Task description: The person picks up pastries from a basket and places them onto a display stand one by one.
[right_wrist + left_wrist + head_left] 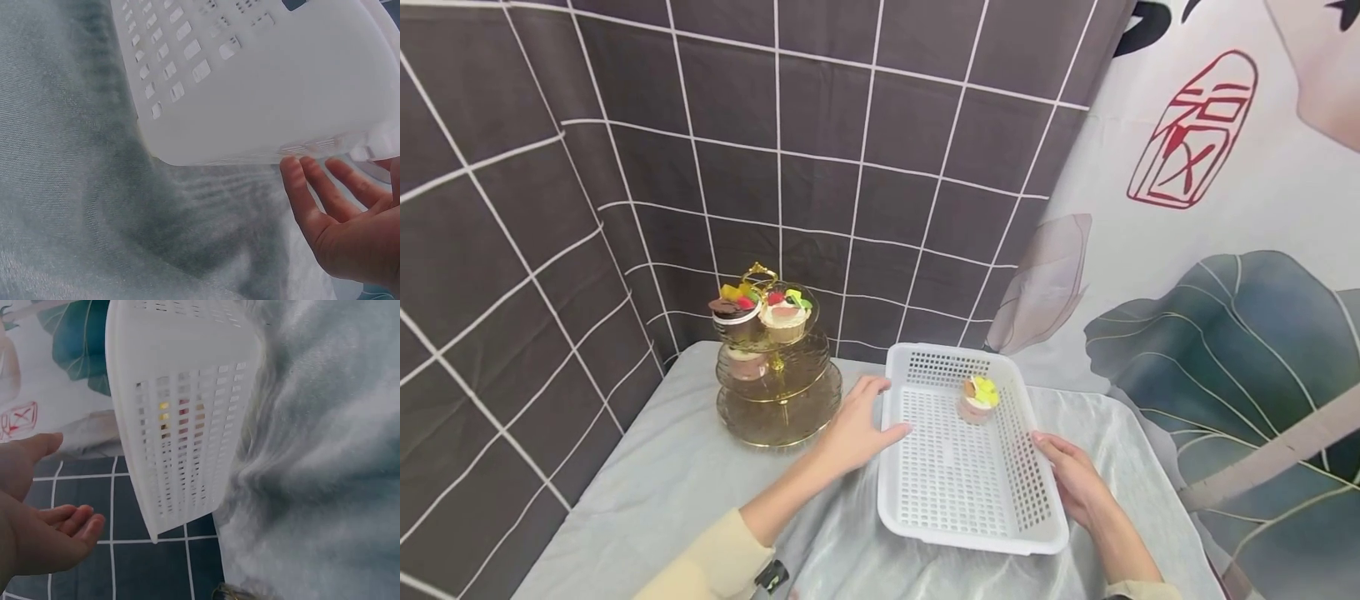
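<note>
A white plastic basket (951, 546) with slotted walls sits on the cloth-covered table. Inside it, near the back right, is one cupcake (977, 408) topped with yellow pieces. My left hand (857, 429) is beside the basket's left rim, thumb and fingers spread, holding nothing. In the left wrist view its fingers show apart from the basket wall (187, 450). My right hand (1078, 482) is at the right rim, thumb over the edge. The right wrist view has its fingers (306, 197) against the outside of the basket (262, 106).
Left of the basket stands a three-tier gold stand (778, 412). A chocolate cupcake (737, 321) and a cream cupcake (786, 321) with fruit are on its top tier; another cupcake (747, 364) is on the middle one. A dark gridded curtain (820, 183) hangs behind.
</note>
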Available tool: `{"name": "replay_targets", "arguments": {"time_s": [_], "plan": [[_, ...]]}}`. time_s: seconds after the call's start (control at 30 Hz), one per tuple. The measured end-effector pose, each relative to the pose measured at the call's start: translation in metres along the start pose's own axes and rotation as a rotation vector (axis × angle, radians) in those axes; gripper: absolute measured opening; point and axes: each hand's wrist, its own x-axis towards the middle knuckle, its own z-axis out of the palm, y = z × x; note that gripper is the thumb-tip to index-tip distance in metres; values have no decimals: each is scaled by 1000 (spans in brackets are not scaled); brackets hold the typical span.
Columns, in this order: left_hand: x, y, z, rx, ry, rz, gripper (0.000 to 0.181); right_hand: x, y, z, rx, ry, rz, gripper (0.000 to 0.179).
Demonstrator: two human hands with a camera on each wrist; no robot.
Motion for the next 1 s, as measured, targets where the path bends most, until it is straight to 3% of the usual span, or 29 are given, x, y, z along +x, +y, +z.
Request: {"name": "replay_targets", "arguments": {"time_s": [0.23,0.4,0.6,1.0], "plan": [[16,3,21,35,-74,34,71,0,3,0,12,-6,1,66],[32,-1,36,39,-89,100,73,1,2,-1,-12,12,-2,68],[49,-6,50,31,-104,136,75,2,1,-2,-20,12,-1,67],[81,-7,80,-1,-220,26,83,0,-1,0,-19,-20,-20,69]]}}
